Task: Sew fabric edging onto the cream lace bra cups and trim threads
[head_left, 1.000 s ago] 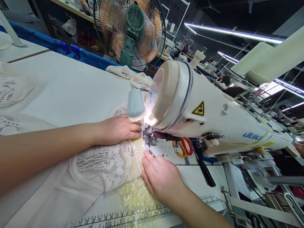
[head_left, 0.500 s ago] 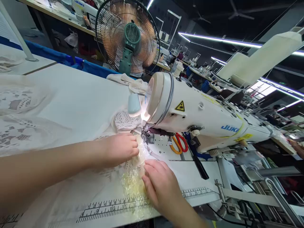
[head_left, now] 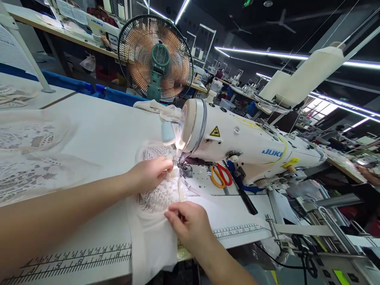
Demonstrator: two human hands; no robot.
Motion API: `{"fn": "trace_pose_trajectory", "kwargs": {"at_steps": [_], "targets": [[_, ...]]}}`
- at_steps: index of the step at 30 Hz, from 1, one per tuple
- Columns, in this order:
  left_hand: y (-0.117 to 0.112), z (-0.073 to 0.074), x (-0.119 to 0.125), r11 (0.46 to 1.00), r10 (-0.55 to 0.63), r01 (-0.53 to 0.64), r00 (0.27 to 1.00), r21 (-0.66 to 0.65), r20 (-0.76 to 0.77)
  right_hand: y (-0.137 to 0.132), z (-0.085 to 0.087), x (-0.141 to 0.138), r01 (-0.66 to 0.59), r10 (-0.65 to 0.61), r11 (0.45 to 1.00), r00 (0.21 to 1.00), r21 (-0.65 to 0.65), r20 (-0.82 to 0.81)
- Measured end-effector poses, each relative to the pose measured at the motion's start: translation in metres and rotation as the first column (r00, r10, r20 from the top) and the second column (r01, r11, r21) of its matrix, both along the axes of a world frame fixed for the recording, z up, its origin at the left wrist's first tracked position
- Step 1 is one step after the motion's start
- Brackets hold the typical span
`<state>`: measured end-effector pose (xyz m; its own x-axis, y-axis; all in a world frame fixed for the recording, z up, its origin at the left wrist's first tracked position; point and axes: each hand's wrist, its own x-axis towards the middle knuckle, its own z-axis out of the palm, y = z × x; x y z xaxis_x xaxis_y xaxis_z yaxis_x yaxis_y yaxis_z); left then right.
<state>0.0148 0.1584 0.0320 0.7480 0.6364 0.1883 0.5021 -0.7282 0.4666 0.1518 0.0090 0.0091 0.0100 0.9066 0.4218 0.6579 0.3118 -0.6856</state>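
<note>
Fingers [head_left: 175, 223] of left hand [head_left: 151, 174] and right hand [head_left: 191, 222], nearly closed, pinch white lace fabric [head_left: 156, 200]; sewing machine [head_left: 237, 142] at its two o'clock.

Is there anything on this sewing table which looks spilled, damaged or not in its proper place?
Nothing stands out as spilled or damaged. The white lace fabric droops over the front edge of the table, perhaps slightly untidy, but the left hand and right hand hold it.

"JUKI" on sewing machine [head_left: 249, 140], right of centre; yellow warning triangle [head_left: 215, 131] near its head end. "JUKI" on second machine [head_left: 103, 28], upper left. Table ruler [head_left: 80, 261], lower left: 5–8.
</note>
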Motion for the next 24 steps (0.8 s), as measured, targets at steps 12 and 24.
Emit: {"fn": "trace_pose_trajectory", "kwargs": {"at_steps": [12,24], "targets": [[-0.013,-0.003,0.015,0.98,0.036,0.036,0.934,0.195,-0.356,-0.003,-0.001,0.016,0.052,-0.033,0.983,0.993,-0.176,0.109],[-0.006,-0.004,0.029,0.989,0.109,-0.066,0.932,0.133,-0.346,0.01,0.009,0.029,0.09,-0.038,0.958,0.981,-0.273,0.191]]}}
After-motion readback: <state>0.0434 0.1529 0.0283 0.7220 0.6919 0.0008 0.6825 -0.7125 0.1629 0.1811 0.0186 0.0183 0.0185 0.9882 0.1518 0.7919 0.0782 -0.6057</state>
